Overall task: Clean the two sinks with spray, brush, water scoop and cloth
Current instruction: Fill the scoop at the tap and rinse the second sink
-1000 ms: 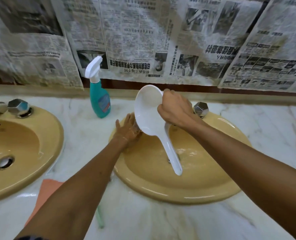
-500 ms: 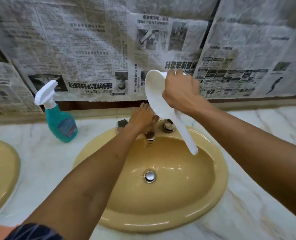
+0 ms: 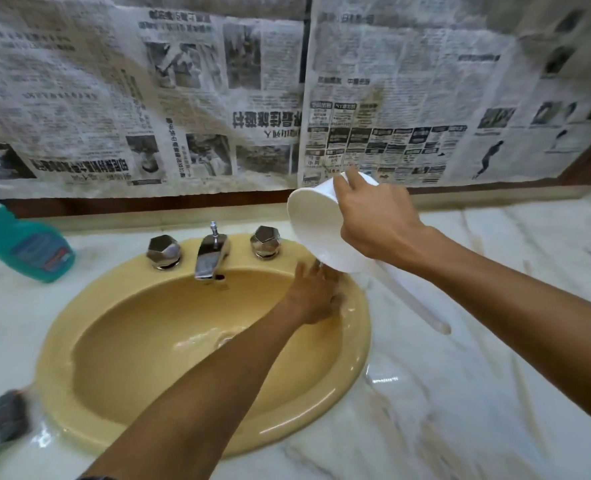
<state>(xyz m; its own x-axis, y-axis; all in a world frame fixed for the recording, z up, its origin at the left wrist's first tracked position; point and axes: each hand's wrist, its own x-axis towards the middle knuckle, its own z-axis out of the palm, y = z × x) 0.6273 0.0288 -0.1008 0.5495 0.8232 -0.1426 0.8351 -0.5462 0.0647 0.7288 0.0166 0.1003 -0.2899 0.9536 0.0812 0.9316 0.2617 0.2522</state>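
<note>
A yellow oval sink (image 3: pixel 79 393) is set in the marble counter, with a chrome tap (image 3: pixel 211 256) and two knobs at its back. My right hand (image 3: pixel 377 223) grips the bowl of a white water scoop (image 3: pixel 314 230), tipped over the sink's right rim; its handle points down to the right. My left hand (image 3: pixel 316 297) rests with spread fingers on the wet inner right wall of the sink, just under the scoop. Water lies around the drain. A teal spray bottle (image 3: pixel 23 247) stands at the far left. A dark brush (image 3: pixel 11 415) lies by the sink's front left rim.
Newspaper sheets (image 3: pixel 217 98) cover the wall behind the counter. White marble counter (image 3: pixel 494 393) stretches to the right of the sink and is wet near the rim. The second sink and the cloth are out of view.
The view has swung right and closer. My right hand carried the scoop from above the tap to the sink's right rim. My left hand left the tap area for the sink's right wall.
</note>
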